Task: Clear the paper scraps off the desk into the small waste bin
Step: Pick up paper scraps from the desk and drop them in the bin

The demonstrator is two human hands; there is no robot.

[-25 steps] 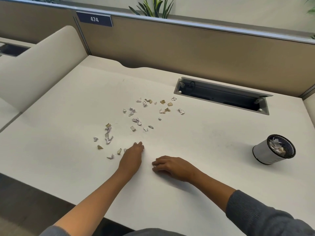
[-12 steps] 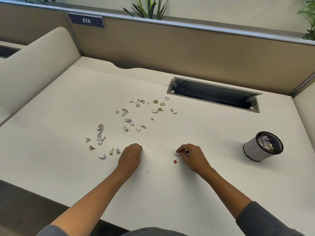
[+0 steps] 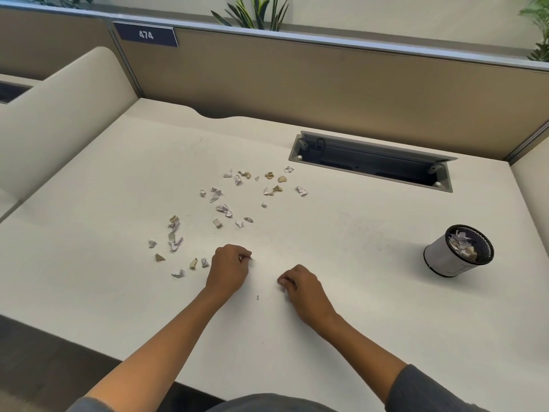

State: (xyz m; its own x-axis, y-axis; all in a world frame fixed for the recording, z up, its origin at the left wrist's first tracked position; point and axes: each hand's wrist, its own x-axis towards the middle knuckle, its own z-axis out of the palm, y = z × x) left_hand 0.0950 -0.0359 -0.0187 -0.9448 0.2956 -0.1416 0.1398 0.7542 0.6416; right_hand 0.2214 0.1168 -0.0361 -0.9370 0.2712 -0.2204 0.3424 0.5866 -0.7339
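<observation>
Both hands, the left hand [image 3: 230, 267] and right hand [image 3: 300, 285], are curling onto tiny paper scraps [image 3: 225, 209] left of the waste bin [image 3: 457, 251]; whether either is gripping any, I cannot tell. Gathering several per trip looks wisest.

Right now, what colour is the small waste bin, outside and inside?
The small cylindrical waste bin is white outside, black mesh inside; head view.

Left hand [image 3: 230, 270] — fingers curled under, so what the fingertips pinch cannot be told beyond a thin sliver at the thumb. Right hand [image 3: 300, 285] likewise curled; a pale bit shows beneath the fingers, identity unclear. A tiny speck [image 3: 258, 297] lies between the hands, too small to identify. Waste bin [image 3: 457, 251] contents are visible only at the top — depth hidden by its wall. Cable tray [image 3: 371, 160] interior is dark. Both upper arms are cut off by the bottom edge.
</observation>
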